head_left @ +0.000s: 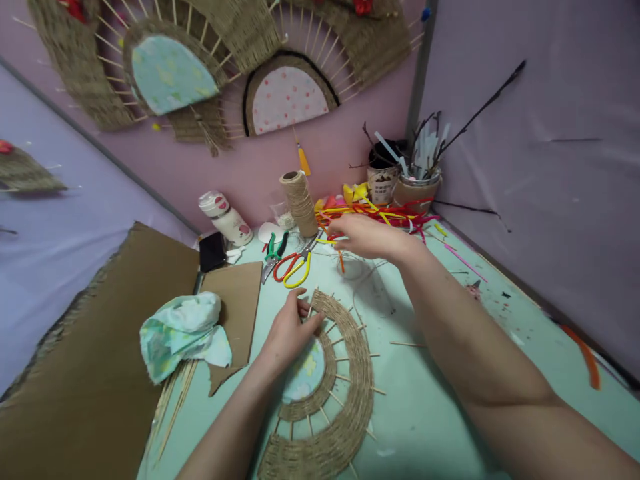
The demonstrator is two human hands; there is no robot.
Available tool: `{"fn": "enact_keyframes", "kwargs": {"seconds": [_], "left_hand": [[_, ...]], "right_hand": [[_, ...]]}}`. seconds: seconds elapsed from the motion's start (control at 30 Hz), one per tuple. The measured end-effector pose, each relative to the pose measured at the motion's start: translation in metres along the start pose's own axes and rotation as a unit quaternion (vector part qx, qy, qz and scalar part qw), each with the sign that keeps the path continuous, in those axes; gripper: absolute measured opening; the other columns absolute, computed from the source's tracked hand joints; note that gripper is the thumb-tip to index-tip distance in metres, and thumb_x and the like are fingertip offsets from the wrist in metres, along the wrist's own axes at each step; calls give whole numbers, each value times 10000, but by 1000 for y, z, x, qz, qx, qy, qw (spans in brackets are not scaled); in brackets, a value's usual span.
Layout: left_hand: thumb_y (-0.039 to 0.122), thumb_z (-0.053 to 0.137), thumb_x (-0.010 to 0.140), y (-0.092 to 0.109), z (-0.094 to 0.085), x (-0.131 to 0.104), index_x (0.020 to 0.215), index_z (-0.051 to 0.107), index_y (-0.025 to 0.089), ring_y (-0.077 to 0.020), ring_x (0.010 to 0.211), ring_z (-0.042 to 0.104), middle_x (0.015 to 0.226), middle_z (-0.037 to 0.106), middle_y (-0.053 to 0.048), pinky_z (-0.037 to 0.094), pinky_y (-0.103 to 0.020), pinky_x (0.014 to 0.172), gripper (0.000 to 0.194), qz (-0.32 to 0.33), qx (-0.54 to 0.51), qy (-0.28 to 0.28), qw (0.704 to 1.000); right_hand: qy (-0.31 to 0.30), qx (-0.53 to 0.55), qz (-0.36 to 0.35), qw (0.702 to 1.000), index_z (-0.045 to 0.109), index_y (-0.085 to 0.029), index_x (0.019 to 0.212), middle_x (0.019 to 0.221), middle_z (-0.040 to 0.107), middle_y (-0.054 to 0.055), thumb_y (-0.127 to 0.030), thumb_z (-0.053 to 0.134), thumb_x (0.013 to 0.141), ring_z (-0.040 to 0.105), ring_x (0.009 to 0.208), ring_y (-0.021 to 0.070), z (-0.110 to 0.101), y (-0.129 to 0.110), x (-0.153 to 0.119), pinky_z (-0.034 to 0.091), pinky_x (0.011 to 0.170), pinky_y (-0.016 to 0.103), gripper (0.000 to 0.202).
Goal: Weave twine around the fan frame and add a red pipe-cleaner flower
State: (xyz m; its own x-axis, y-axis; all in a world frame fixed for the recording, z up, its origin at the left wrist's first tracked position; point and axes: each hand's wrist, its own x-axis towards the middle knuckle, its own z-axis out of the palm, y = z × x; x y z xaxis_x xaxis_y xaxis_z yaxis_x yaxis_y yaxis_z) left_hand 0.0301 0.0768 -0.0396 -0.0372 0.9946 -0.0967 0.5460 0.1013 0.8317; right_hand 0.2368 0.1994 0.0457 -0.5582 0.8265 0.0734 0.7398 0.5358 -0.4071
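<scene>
A half-round woven twine piece (pixel 357 360) lies on the table, with thin sticks running out like spokes and a pale green-and-yellow cloth centre (pixel 307 373). At its upper end my left hand (pixel 290 327) grips the edge between thumb and curled fingers. My right hand (pixel 365 237) hovers over the back of the table, fingers stretched to the left and empty as far as I can see. Below and left of it are scissors (pixel 297 268) with red and yellow handles. Close by stands a twine spool (pixel 300 203); green-handled pruners (pixel 273 255) lie left of the scissors.
Behind my right hand, coloured pipe cleaners (pixel 395 213) spread before a pot of sticks and tubes (pixel 417 190). At left are a crumpled cloth (pixel 185 333), cardboard (pixel 100 360), a dark phone-like object (pixel 213 252) and a white bottle (pixel 226 217). Woven pieces hang on the wall.
</scene>
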Motion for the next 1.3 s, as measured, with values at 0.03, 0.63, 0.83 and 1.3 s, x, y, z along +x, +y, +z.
{"fn": "enact_keyframes", "kwargs": {"seconds": [0.03,0.63,0.83,1.3], "left_hand": [[308,704,650,-2,1,-1,1157,509,191,-164,678,552,811,597,-20,404,-272,640,555,-3,-10,-11,1000],[204,680,729,-16,-30,-20,1065,557,208,-210,711,674,931,666,-76,533,-344,677,358,-163,-504,-184,828],[147,642,746,-22,-41,-12,1041,564,182,-172,670,665,892,656,-65,543,-302,651,307,-146,-548,-145,811],[113,577,800,-30,-42,-11,1093,520,171,-177,690,675,887,647,-62,553,-292,646,304,-130,-577,-158,791]], "right_hand": [[-58,9,-19,998,623,-182,1060,1040,642,95,-211,595,792,572,958,222,3,-3,2,406,775,280,270],[-298,203,-102,927,650,-153,912,901,694,70,-311,462,867,633,795,147,31,-25,10,460,713,232,250],[-325,279,-116,896,641,-136,933,910,684,71,-430,457,868,618,834,138,21,-31,5,452,764,243,353],[-281,273,-162,906,602,-139,780,662,523,-18,-394,537,816,436,587,83,20,-28,6,335,543,206,266]]}}
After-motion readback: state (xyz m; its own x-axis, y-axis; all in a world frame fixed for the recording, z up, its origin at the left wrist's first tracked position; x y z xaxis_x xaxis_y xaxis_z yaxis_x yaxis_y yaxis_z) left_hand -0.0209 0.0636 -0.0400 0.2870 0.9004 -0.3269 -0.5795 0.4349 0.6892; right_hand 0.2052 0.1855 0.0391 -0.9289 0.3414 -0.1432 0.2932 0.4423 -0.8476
